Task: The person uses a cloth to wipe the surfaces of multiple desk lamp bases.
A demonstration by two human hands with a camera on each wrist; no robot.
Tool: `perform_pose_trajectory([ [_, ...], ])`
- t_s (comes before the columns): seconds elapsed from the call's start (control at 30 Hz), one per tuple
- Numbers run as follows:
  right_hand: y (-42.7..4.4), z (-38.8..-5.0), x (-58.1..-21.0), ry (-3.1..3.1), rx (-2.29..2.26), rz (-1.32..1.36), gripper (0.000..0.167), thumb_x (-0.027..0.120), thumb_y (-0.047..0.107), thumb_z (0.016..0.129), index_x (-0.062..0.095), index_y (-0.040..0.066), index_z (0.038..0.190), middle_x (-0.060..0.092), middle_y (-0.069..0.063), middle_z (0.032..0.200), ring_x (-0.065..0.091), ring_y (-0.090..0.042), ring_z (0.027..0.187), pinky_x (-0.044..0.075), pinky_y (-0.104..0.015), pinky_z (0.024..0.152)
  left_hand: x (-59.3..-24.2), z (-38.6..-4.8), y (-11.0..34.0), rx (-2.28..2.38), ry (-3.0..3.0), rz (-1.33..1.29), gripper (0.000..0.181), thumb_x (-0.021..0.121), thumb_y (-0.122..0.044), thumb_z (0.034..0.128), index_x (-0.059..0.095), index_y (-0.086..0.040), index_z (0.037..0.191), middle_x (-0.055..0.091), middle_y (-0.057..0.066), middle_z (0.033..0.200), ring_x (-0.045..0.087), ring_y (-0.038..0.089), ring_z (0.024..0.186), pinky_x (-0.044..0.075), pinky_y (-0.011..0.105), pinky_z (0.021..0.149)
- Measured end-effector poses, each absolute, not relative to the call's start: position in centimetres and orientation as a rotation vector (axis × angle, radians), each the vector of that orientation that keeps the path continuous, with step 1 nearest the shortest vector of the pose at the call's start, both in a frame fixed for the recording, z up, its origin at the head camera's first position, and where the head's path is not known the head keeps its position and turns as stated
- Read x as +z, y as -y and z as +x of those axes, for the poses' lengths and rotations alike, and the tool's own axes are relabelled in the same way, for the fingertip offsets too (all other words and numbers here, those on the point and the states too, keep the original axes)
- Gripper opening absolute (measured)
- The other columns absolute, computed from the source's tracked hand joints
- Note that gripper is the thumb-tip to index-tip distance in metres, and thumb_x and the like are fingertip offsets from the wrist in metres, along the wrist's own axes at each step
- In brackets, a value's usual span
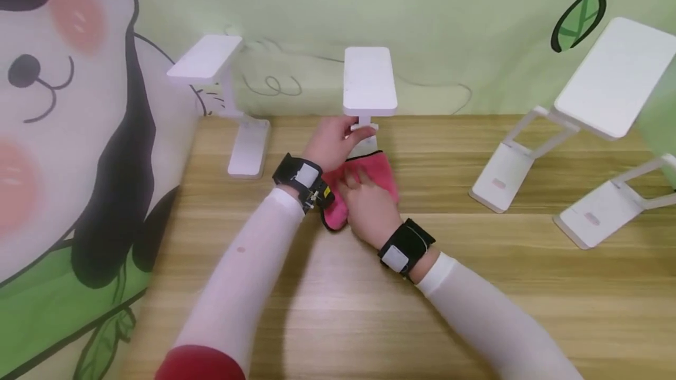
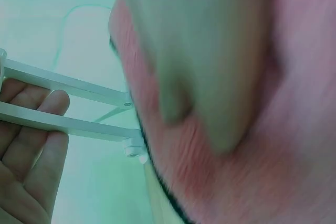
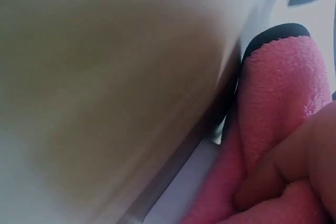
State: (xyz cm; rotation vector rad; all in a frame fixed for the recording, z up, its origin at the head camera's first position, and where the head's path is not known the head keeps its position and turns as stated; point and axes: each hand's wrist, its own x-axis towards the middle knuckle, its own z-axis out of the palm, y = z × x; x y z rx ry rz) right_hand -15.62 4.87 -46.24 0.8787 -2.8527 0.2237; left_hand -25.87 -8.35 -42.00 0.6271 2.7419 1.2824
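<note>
A white folding desk lamp stands near the wall in the middle of the head view. My left hand grips its upright arms just below the lamp head, and its fingers pass behind the two thin bars in the left wrist view. A pink plush cloth with black edging covers most of the lamp's base. On top of it my right hand holds the cloth against the base. The right wrist view shows a finger sunk into the folded cloth beside the white base.
Another white lamp stands to the left. Two more white lamps stand at the right of the wooden table. Behind is a green wall covering, with a panda picture on the left.
</note>
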Motion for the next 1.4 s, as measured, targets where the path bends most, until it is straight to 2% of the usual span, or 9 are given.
perform_pose_trajectory([
  [0.13, -5.2, -18.3, -46.3, 2.89, 0.369, 0.901, 0.05, 0.064, -0.003, 0.091, 0.069, 0.006, 0.14, 0.064, -0.011, 0.145, 0.055, -0.032, 0.138, 0.059, -0.044, 0.092, -42.0, -25.9, 8.2, 1.285, -2.73, 0.641, 0.03, 0.067, -0.035, 0.1075, 0.074, -0.01, 0.122, 0.073, 0.007, 0.102, 0.062, 0.02, 0.089, 0.049, 0.031, 0.079],
  [0.23, -5.8, -20.0, -46.3, 2.924, 0.442, 0.925, 0.053, 0.062, -0.005, 0.092, 0.065, 0.004, 0.144, 0.059, -0.016, 0.151, 0.049, -0.035, 0.145, 0.043, -0.042, 0.117, -41.9, -25.9, 8.3, 1.289, -2.72, 0.636, 0.027, 0.066, -0.032, 0.1087, 0.074, -0.009, 0.121, 0.072, 0.006, 0.101, 0.061, 0.019, 0.088, 0.048, 0.03, 0.079],
  [0.33, -6.5, -20.6, -46.6, 2.927, 0.44, 0.933, 0.055, 0.06, -0.006, 0.095, 0.059, 0.001, 0.149, 0.053, -0.02, 0.157, 0.045, -0.039, 0.149, 0.033, -0.042, 0.124, -41.9, -25.8, 8.4, 1.299, -2.704, 0.62, 0.028, 0.065, -0.032, 0.1097, 0.073, -0.008, 0.123, 0.073, 0.006, 0.106, 0.063, 0.019, 0.091, 0.048, 0.03, 0.08],
  [0.5, -7.4, -19.8, -46.7, 2.933, 0.407, 0.911, 0.054, 0.056, -0.005, 0.102, 0.051, -0.001, 0.156, 0.049, -0.022, 0.16, 0.042, -0.042, 0.15, 0.037, -0.046, 0.122, -42.0, -25.8, 8.5, 1.35, -2.676, 0.615, 0.03, 0.065, -0.031, 0.1095, 0.073, -0.008, 0.128, 0.075, 0.006, 0.116, 0.067, 0.018, 0.102, 0.052, 0.031, 0.086],
  [0.73, -8.4, -16.2, -45.9, 2.93, 0.241, 0.898, 0.051, 0.059, -0.003, 0.099, 0.058, -0.003, 0.15, 0.055, -0.025, 0.154, 0.048, -0.046, 0.145, 0.048, -0.049, 0.113, -41.9, -25.8, 8.6, 1.337, -2.686, 0.599, 0.035, 0.066, -0.032, 0.1086, 0.071, -0.011, 0.136, 0.073, 0.006, 0.127, 0.069, 0.019, 0.111, 0.055, 0.035, 0.095],
  [0.97, -7.3, -13.4, -44.6, 2.957, 0.165, 0.946, 0.05, 0.071, 0.002, 0.091, 0.067, 0.002, 0.142, 0.064, -0.021, 0.145, 0.056, -0.044, 0.139, 0.062, -0.049, 0.088, -41.9, -25.8, 8.2, 1.252, -2.744, 0.611, 0.033, 0.064, -0.039, 0.1086, 0.073, -0.01, 0.122, 0.069, 0.008, 0.095, 0.056, 0.019, 0.079, 0.045, 0.031, 0.071],
  [1.13, -5.5, -14.9, -45.2, 2.882, 0.27, 1.01, 0.05, 0.072, 0.002, 0.091, 0.07, 0.008, 0.141, 0.064, -0.015, 0.146, 0.055, -0.039, 0.139, 0.063, -0.046, 0.071, -42.0, -25.7, 8.2, 1.256, -2.763, 0.603, 0.03, 0.066, -0.038, 0.1078, 0.074, -0.011, 0.117, 0.068, 0.004, 0.094, 0.059, 0.017, 0.085, 0.046, 0.029, 0.075],
  [1.27, -4.7, -17.4, -46.0, 2.867, 0.415, 0.962, 0.047, 0.067, -0.001, 0.092, 0.07, 0.007, 0.138, 0.063, -0.013, 0.146, 0.053, -0.032, 0.14, 0.062, -0.045, 0.077, -41.8, -25.5, 8.0, 1.255, -2.748, 0.596, 0.03, 0.066, -0.039, 0.1078, 0.072, -0.01, 0.11, 0.063, 0.006, 0.086, 0.057, 0.018, 0.081, 0.043, 0.029, 0.072],
  [1.4, -4.7, -19.7, -46.8, 2.867, 0.517, 0.896, 0.045, 0.063, -0.009, 0.088, 0.072, 0.003, 0.131, 0.063, -0.013, 0.143, 0.052, -0.03, 0.139, 0.054, -0.04, 0.1, -41.8, -25.4, 8.3, 1.292, -2.721, 0.585, 0.03, 0.065, -0.037, 0.1083, 0.074, -0.009, 0.114, 0.069, 0.006, 0.095, 0.061, 0.017, 0.085, 0.046, 0.028, 0.077],
])
